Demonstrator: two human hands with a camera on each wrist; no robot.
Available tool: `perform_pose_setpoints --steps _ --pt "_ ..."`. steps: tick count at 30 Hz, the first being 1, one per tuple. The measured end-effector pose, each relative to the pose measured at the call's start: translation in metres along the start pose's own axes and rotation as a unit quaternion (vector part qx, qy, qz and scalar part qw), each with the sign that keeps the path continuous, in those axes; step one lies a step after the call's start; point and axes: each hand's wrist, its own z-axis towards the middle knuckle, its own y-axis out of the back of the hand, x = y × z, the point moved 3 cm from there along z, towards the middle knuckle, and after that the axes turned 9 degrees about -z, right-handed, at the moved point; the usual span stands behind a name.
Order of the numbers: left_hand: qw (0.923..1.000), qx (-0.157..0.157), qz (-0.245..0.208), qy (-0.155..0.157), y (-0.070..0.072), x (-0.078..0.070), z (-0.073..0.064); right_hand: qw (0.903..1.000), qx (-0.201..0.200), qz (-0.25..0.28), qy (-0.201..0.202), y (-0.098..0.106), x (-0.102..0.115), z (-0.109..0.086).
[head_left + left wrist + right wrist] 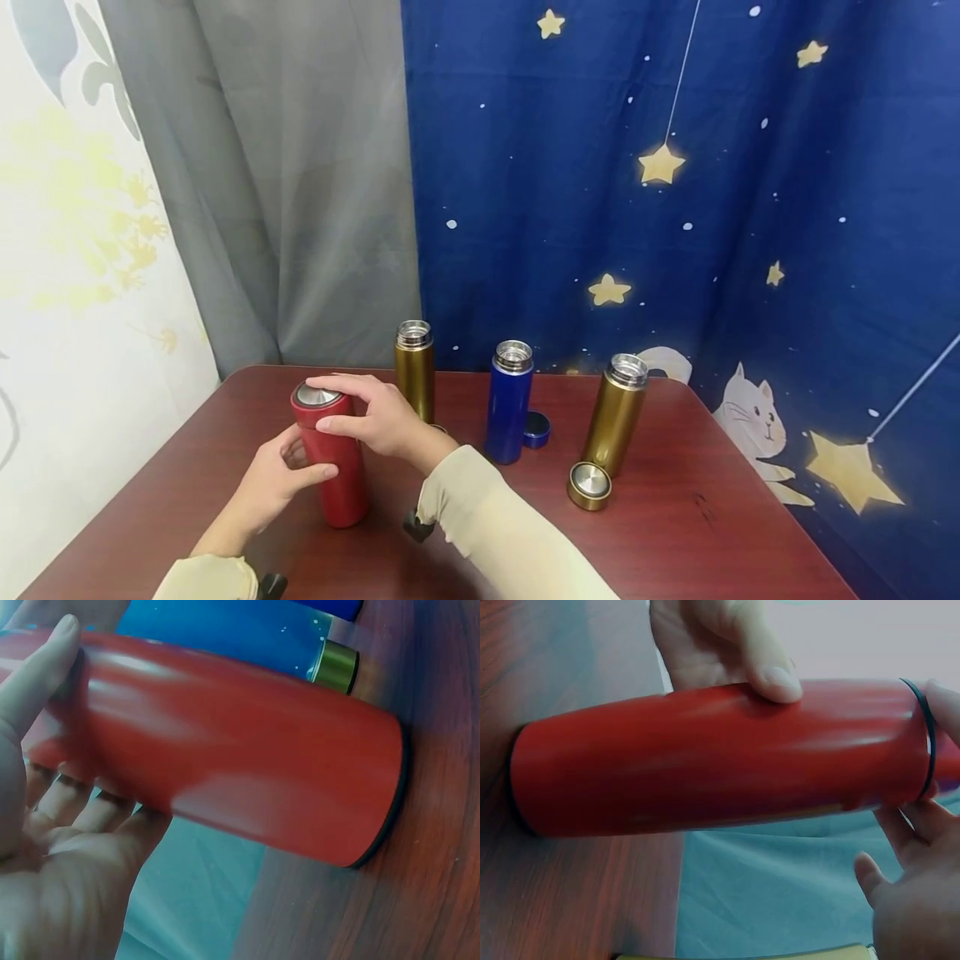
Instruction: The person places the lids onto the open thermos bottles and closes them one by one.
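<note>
A red thermos flask [343, 492] stands upright at the left of the table. My left hand [270, 477] grips its body from the left side, thumb in front and fingers behind, as the left wrist view also shows. Around the red lid [318, 397] with its silver top, my right hand [384, 418] curls its thumb and fingers. In the right wrist view a dark ring marks a thin seam between lid and body. Part of the lid is hidden by the right fingers.
A lidless blue flask [510, 412] stands mid-table, its blue lid [536, 429] behind it to the right. Two lidless gold flasks stand nearby, one at the back [415, 375], one at right [617, 417] with a gold lid [589, 486] before it. Curtains hang behind the table [675, 542].
</note>
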Motion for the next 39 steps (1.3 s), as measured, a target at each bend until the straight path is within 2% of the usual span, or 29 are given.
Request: perform_pose_setpoints --steps 6,11,15,18,21,26,30,32,36,38,39 --pt "0.9985 -0.037 0.041 -0.005 -0.003 -0.001 -0.003 0.9920 -0.065 -0.105 0.027 -0.003 0.002 -0.002" --pt "0.9949 -0.080 0.059 -0.014 -0.010 -0.004 -0.006 0.9784 -0.118 -0.162 0.050 -0.006 0.003 -0.003" --pt "0.9933 -0.096 0.063 -0.015 -0.012 -0.005 -0.007 0.9657 -0.151 -0.205 0.051 -0.008 0.006 -0.004" --pt "0.9933 -0.097 0.062 -0.011 -0.013 -0.006 -0.007 0.9576 -0.162 -0.234 0.043 -0.010 0.008 -0.004" --pt "0.9924 -0.105 0.064 -0.005 -0.012 -0.005 -0.008 0.9535 -0.168 -0.249 0.032 -0.012 0.010 -0.004" --pt "0.9898 -0.122 0.073 -0.006 -0.013 -0.004 -0.010 0.9552 -0.176 -0.238 0.016 -0.016 0.012 -0.003" --pt "0.9881 -0.129 0.083 -0.004 -0.013 -0.005 -0.010 0.9510 -0.193 -0.241 0.017 -0.017 0.012 -0.003" --pt "0.9876 -0.131 0.087 -0.002 -0.013 -0.005 -0.010 0.9460 -0.203 -0.251 0.029 -0.017 0.011 -0.002" --pt "0.9883 -0.125 0.088 -0.002 -0.013 -0.006 -0.010 0.9252 -0.217 -0.307 0.055 -0.017 0.009 0.000" --pt "0.9891 -0.119 0.088 -0.002 -0.013 -0.006 -0.010 0.9172 -0.209 -0.334 0.058 -0.016 0.009 0.001" --pt "0.9895 -0.114 0.089 -0.002 -0.013 -0.006 -0.010 0.9162 -0.199 -0.343 0.054 -0.016 0.009 0.002"
